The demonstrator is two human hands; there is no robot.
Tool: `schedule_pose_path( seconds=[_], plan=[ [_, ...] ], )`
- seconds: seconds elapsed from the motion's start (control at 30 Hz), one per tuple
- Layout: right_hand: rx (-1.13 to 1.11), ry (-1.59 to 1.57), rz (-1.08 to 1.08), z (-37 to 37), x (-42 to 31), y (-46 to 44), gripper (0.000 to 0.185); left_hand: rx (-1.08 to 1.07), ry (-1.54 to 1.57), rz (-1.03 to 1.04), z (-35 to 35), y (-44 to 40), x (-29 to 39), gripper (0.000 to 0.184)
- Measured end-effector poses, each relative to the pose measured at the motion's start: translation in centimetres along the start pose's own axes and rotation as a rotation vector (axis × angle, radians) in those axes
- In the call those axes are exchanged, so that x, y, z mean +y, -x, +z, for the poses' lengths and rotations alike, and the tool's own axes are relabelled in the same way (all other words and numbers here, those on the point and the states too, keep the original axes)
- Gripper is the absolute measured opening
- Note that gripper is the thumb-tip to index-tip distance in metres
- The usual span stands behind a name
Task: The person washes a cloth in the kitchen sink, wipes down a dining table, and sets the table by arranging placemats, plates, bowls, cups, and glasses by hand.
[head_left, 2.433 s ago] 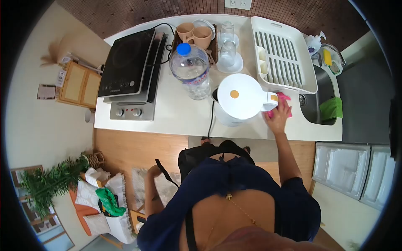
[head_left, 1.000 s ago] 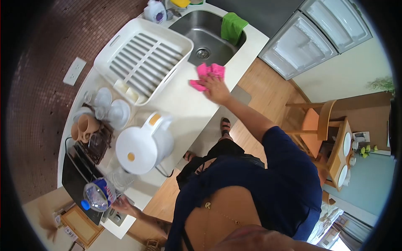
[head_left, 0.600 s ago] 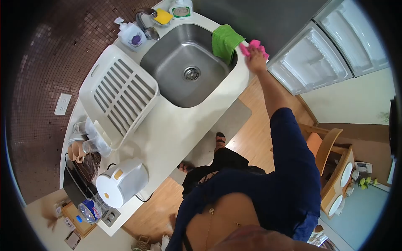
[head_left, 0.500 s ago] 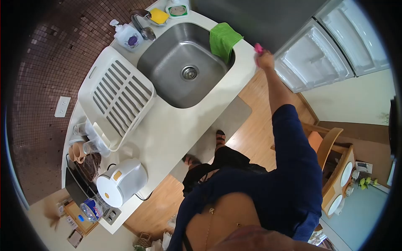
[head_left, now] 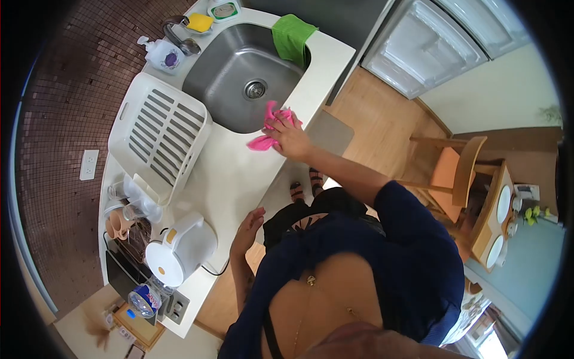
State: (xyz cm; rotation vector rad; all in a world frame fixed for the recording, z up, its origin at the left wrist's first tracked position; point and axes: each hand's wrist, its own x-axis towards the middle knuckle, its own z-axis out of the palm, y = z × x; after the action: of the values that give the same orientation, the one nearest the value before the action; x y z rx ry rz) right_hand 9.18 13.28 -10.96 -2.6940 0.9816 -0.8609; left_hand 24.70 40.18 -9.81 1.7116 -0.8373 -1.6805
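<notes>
My right hand [head_left: 290, 139] presses a pink cloth [head_left: 263, 143] onto the white countertop [head_left: 230, 164], right at the sink's near rim. The cloth is bunched under my fingers, with loose ends sticking out on both sides. Lower down, my left hand [head_left: 246, 232] is at the counter's front edge, fingers extended and holding nothing. I cannot tell whether it touches the edge. The steel sink [head_left: 224, 75] has a drain in its floor, and a green towel [head_left: 293, 37] hangs over its far right side.
A white dish rack [head_left: 158, 134] stands left of the sink, near a soap pump bottle [head_left: 162, 55] and a yellow sponge [head_left: 200, 23]. An electric kettle [head_left: 182, 248], cups [head_left: 119, 222] and a plastic bottle [head_left: 143, 300] are lower left. Open fridge doors [head_left: 424, 48] are upper right.
My right hand has moved left with the pink cloth, from the counter's far right end to the sink's near rim. My left hand has come into view by the counter edge.
</notes>
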Motion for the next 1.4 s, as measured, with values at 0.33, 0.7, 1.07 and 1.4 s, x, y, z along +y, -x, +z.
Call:
schedule_pose_path(
  seconds=[0.33,0.7,1.07,1.4],
  plan=[
    [0.123,0.302,0.424,1.8,27.8,-7.6,0.033,0.259,0.159,-0.028,-1.5,9.9,-3.4,0.038],
    [-0.243,-0.606,-0.2,7.2,-12.3,4.5,0.033,0.0,0.041,0.075,-1.8,4.5,1.3,0.032],
    [-0.085,-0.236,0.844,-11.0,11.9,21.5,0.026,-0.48,-0.09,-0.024,5.1,-8.5,0.8,0.055],
    [0.88,-1.28,1.782,-29.4,4.5,58.7,0.017,-0.577,-0.139,-0.318,32.8,-16.2,-0.9,0.062]
  ],
)
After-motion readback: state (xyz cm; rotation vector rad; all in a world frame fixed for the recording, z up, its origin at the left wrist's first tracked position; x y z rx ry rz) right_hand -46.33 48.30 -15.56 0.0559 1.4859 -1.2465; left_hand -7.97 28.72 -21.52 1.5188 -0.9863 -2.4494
